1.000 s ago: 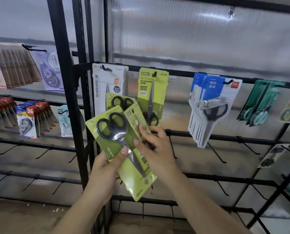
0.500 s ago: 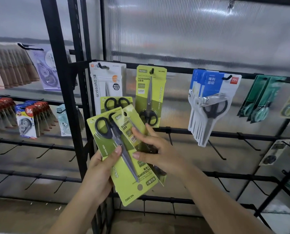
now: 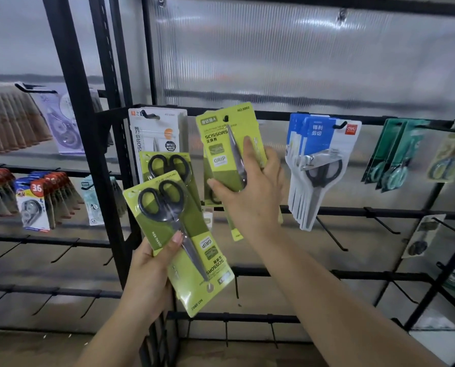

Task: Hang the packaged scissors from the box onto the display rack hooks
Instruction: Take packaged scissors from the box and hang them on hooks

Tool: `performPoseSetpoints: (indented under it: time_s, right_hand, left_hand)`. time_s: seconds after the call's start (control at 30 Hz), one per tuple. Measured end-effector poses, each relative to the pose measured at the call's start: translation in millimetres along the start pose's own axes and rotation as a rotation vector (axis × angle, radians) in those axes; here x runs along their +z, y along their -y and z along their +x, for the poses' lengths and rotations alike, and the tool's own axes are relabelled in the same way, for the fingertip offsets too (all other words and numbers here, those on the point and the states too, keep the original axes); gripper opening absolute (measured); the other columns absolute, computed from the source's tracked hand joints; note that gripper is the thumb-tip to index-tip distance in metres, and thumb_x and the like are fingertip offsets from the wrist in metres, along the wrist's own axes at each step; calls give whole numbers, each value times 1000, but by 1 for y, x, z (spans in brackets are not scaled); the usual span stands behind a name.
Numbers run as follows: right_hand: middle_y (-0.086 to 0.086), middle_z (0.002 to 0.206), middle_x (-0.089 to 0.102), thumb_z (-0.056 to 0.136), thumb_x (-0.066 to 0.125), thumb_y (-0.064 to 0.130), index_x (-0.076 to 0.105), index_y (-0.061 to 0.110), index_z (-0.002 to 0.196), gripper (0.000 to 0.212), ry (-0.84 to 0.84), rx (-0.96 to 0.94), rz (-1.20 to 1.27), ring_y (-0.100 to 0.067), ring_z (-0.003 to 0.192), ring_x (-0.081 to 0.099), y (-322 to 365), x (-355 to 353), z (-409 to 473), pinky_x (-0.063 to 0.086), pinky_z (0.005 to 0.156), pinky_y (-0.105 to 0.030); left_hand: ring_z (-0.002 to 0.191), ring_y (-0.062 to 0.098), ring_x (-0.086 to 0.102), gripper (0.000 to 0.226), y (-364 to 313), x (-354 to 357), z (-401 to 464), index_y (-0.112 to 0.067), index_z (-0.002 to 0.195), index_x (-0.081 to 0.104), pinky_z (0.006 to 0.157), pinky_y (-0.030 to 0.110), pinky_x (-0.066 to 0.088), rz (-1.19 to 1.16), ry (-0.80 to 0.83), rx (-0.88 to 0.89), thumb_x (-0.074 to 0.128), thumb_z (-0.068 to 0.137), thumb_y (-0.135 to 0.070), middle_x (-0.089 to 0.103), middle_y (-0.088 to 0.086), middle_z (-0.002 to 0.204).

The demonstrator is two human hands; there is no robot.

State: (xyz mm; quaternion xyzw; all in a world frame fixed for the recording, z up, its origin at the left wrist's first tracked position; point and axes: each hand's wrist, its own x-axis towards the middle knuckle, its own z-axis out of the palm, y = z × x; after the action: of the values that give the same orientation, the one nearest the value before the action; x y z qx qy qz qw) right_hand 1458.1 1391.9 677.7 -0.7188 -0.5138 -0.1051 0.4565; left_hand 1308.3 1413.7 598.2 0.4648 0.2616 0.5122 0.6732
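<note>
Rack point(image 3: 327, 211), black hooks point(image 3: 329, 235), ribbed translucent wall point(image 3: 287, 54)

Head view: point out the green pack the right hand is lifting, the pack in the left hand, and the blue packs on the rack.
raised green pack point(image 3: 218, 144): head view, printed card front.
left-hand pack point(image 3: 165, 215): head view, scissor pivot.
blue packs point(image 3: 317, 131): head view, blue header.
</note>
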Motion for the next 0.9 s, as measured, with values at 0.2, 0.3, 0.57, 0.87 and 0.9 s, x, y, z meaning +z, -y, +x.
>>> performPoseSetpoints:
  time_s: [0.2, 0.3, 0.57, 0.87, 0.9]
  right_hand:
    - [-10, 133, 28, 90, 60, 24, 11, 18, 151, 79, 31, -55, -34, -21, 110, 44, 4, 7, 15, 35, 81, -21]
    - [-9, 131, 35, 94, 56, 24, 3, 19, 152, 78, 60, -31, 7, -20, 101, 48, 7, 11, 16, 31, 77, -20]
    - [-8, 139, 31, 95, 55, 28, 2, 20, 152, 78, 82, 67, 31, -21, 111, 49, -1, 8, 18, 35, 84, -19]
    - [-12, 129, 32, 94, 55, 23, -4, 29, 151, 82, 143, 68, -111, -27, 106, 50, -26, 24, 48, 46, 88, -37]
    - [-12, 132, 31, 93, 56, 26, -1, 31, 151, 81, 150, 85, -141, -28, 113, 45, -30, 24, 45, 42, 94, -38]
  left_hand:
    - [78, 17, 72, 14, 0, 0, -2, -17, 96, 64, 67, 37, 48, 60, -64, -39, 52, 90, -12, 75, 0, 88]
    - [72, 14, 72, 14, 0, -2, -2, -17, 96, 64, 66, 36, 48, 69, -81, -47, 53, 89, -12, 75, -2, 85]
    - [73, 15, 71, 25, -5, -5, -3, -14, 97, 64, 52, 23, 55, 71, -32, -5, 58, 73, -18, 75, 2, 87]
    - [79, 18, 72, 16, 0, -3, -3, -15, 100, 64, 59, 28, 56, 118, -11, -15, 52, 90, -12, 75, 4, 94]
    - [82, 19, 72, 16, 0, -3, -3, -15, 101, 64, 63, 30, 54, 112, -13, -18, 53, 90, -12, 74, 4, 96]
